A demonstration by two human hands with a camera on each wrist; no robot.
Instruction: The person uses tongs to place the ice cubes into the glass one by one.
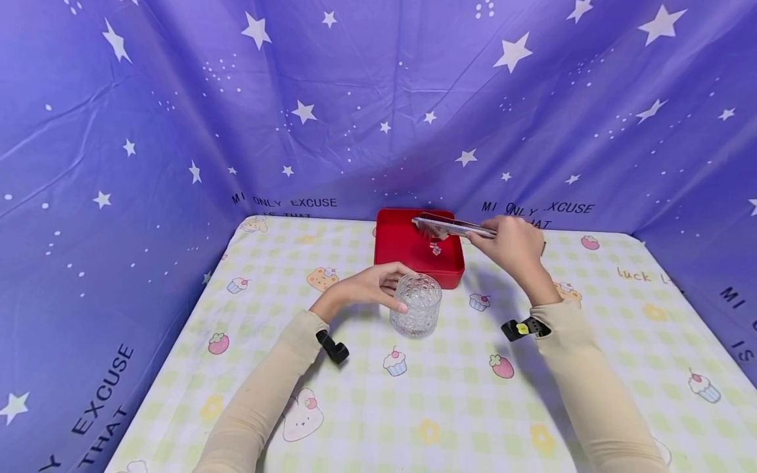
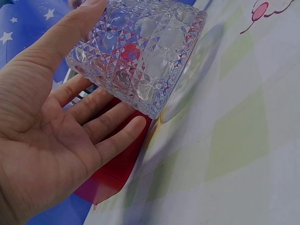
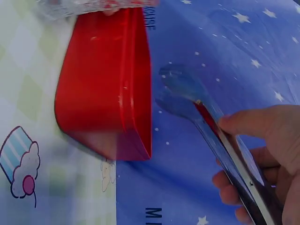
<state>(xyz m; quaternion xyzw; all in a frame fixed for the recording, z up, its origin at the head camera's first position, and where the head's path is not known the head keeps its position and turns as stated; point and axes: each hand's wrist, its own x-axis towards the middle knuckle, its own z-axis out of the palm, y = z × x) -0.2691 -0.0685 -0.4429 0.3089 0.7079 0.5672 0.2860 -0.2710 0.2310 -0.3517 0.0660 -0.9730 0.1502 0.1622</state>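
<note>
My left hand (image 1: 369,286) grips a clear cut-glass tumbler (image 1: 416,309), thumb on the near side and fingertips behind the rim. The left wrist view shows the patterned wall of the glass (image 2: 140,51) close up, with the lower fingers stretched out beneath it. With my right hand (image 1: 511,246) I hold metal tongs (image 1: 458,227) from above, their tips over the red box (image 1: 390,246). In the right wrist view the tongs' tips (image 3: 180,89) stand slightly apart, with nothing seen between them. A small shiny clear-and-pinkish thing (image 1: 435,248) shows inside the box.
A checked cloth (image 1: 461,420) printed with cupcakes and strawberries covers the table. Behind the red box and along both sides hangs a blue star-patterned curtain (image 1: 367,85). Each wrist carries a black strap-on camera (image 1: 334,348).
</note>
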